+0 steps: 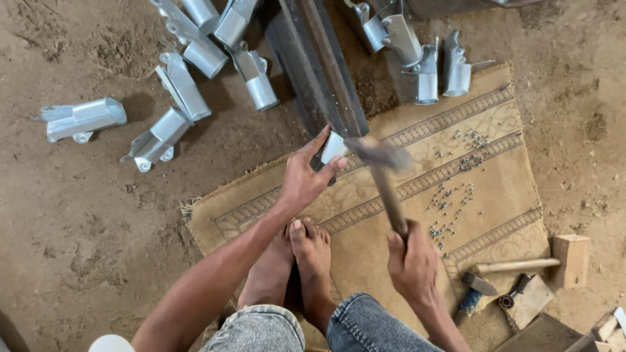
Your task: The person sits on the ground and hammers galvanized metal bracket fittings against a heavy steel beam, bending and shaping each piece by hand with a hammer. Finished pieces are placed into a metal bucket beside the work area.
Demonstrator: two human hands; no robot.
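Person sits on the ground, denim knees at bottom edge, bare feet (297,267) together on a tan patterned mat (495,189)

Right hand (412,264) is wrapped tight around the wooden handle of a hammer (385,176), fingers fully closed on it. Hammer head is motion-blurred, sits just right of the workpiece (contact or not: cannot tell)

Left hand (305,177) grips a small silver metal piece (333,147), thumb on the near side, fingers spread along the far side, holding it against the end of a dark steel bar (319,65). The piece is at the mat's far edge, right where the bar ends

Right of the right hand: a second hammer (502,272) lying on the mat corner, a wooden block (572,257) beside it, a small dark tool (512,293) on a flat board

Mid-mat, right of the hammer handle: scattered small metal rivets (453,195)

Farther out on the dirt floor (78,215): galvanised metal fittings (176,98) lying loose left of the bar, one off alone at far left, another cluster of fittings (417,52) right of the bar, touching the mat's top edge
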